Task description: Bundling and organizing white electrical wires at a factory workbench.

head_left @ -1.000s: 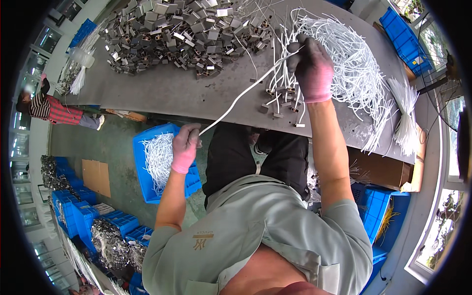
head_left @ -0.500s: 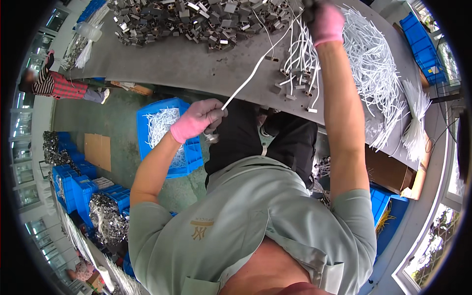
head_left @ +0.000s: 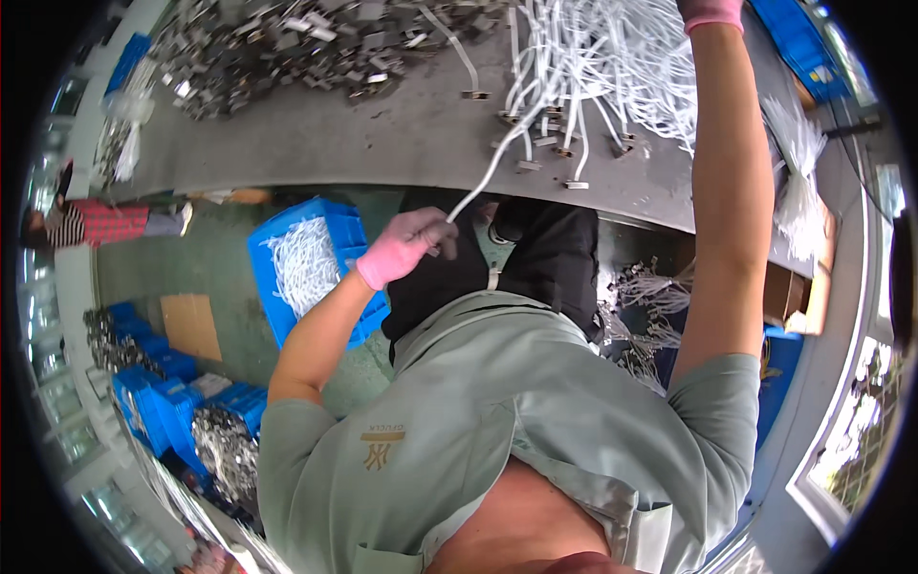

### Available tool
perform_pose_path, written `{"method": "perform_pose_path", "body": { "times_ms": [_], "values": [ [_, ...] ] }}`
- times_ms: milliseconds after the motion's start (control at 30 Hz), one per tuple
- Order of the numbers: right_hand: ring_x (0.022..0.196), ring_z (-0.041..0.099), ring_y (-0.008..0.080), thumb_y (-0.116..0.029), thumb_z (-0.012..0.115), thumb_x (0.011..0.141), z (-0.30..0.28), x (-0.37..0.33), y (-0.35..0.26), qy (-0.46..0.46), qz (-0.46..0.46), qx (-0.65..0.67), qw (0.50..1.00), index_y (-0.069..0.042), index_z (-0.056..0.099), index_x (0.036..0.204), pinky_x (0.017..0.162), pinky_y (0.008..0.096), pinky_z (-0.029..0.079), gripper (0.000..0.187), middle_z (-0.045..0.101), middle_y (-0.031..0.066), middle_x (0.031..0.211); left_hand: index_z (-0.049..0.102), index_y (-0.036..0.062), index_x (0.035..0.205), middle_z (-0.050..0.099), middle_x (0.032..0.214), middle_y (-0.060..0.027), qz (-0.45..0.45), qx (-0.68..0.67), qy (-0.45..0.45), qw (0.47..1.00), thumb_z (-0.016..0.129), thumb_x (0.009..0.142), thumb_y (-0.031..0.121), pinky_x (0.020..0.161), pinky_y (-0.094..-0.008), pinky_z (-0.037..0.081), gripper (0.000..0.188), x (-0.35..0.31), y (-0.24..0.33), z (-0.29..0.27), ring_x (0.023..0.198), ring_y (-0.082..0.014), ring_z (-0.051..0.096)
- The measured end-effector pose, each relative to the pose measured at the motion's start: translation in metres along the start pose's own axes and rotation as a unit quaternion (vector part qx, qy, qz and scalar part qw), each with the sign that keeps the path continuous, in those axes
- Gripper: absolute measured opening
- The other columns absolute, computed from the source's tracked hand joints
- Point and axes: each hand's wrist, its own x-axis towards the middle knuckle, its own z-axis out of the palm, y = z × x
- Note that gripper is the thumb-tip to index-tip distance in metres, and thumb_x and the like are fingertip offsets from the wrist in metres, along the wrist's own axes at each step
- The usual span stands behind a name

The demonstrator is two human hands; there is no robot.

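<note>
My left hand (head_left: 409, 247), in a pink and grey glove, is closed around the end of a white cable (head_left: 490, 174) in front of the table's near edge. From the fist the cable runs up and right to a bundle of white cables (head_left: 564, 57), several with small metal connectors (head_left: 576, 184) at their ends. My right arm is stretched far forward over the table's right side. At the top edge only the pink cuff of my right hand (head_left: 712, 13) shows; its fingers are out of the picture.
Grey metal pieces (head_left: 287, 43) are heaped on the dark table (head_left: 316, 143). Below its edge, a blue crate (head_left: 273, 230) holds white cables. More cables with connectors (head_left: 650, 297) lie under the table at right. At far left is another person (head_left: 105, 222).
My right hand has moved right and farther away, mostly out of the picture. My left hand still grips the cable, slightly farther right. The whole view has shifted.
</note>
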Motion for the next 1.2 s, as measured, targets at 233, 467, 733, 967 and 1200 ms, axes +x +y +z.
{"method": "perform_pose_path", "body": {
  "times_ms": [233, 467, 733, 967, 1200],
  "values": [
    [0.060, 0.067, 0.0247, -0.031, 0.057, 0.093, -0.024, -0.081, -0.015, 0.172, -0.182, -0.420, 0.872, -0.001, 0.049, 0.126, 0.045, 0.0293, 0.051, 0.046, 0.066, 0.0145, 0.103, 0.060, -0.0007, 0.100, 0.064, 0.077, -0.0111, 0.105, 0.132, 0.051, 0.984, 0.052, 0.093, 0.026, 0.064, -0.0309, 0.048, 0.029, 0.100, 0.048, 0.007, 0.067, -0.0206, 0.062],
    [0.093, 0.067, 0.0292, -0.023, 0.057, 0.086, -0.239, -0.120, -0.002, 0.146, 0.055, -0.858, 0.490, -0.007, 0.067, 0.105, 0.076, 0.0362, 0.053, 0.026, 0.066, 0.0194, 0.103, 0.061, 0.0006, 0.107, 0.064, 0.100, -0.0164, 0.257, 0.261, 0.189, 0.911, 0.057, 0.089, 0.024, 0.078, -0.0336, 0.050, 0.030, 0.109, 0.083, 0.032, 0.090, -0.0270, 0.065],
    [0.099, 0.061, 0.0376, -0.032, 0.055, 0.086, -0.323, -0.173, 0.076, 0.232, 0.093, -0.889, 0.383, -0.007, 0.064, 0.098, 0.086, 0.0487, 0.048, 0.029, 0.065, 0.0196, 0.099, 0.059, -0.0013, 0.111, 0.065, 0.102, -0.0123, 0.192, 0.106, 0.384, 0.897, 0.064, 0.085, 0.016, 0.079, -0.0322, 0.050, 0.032, 0.113, 0.029, -0.023, 0.091, -0.0204, 0.064],
    [0.044, 0.060, 0.0196, -0.023, 0.050, 0.094, -0.221, -0.185, 0.114, 0.183, 0.148, -0.484, 0.843, 0.004, 0.054, 0.103, 0.036, 0.0275, 0.044, 0.028, 0.065, 0.0174, 0.070, 0.062, 0.0029, 0.108, 0.067, 0.097, -0.0093, 0.053, -0.322, 0.212, 0.921, 0.061, 0.086, 0.011, 0.078, -0.0315, 0.051, 0.023, 0.176, 0.032, -0.033, 0.095, -0.0180, 0.063],
    [0.052, 0.062, 0.0161, -0.018, 0.055, 0.094, -0.120, -0.191, 0.193, 0.107, 0.081, -0.313, 0.940, 0.000, 0.056, 0.103, 0.045, 0.0245, 0.049, 0.021, 0.065, 0.0110, 0.074, 0.058, 0.0030, 0.109, 0.059, 0.096, -0.0047, 0.062, -0.326, 0.166, 0.928, 0.052, 0.091, 0.010, 0.072, -0.0370, 0.054, 0.021, 0.121, 0.011, -0.023, 0.080, -0.0178, 0.060]
  ]
}}
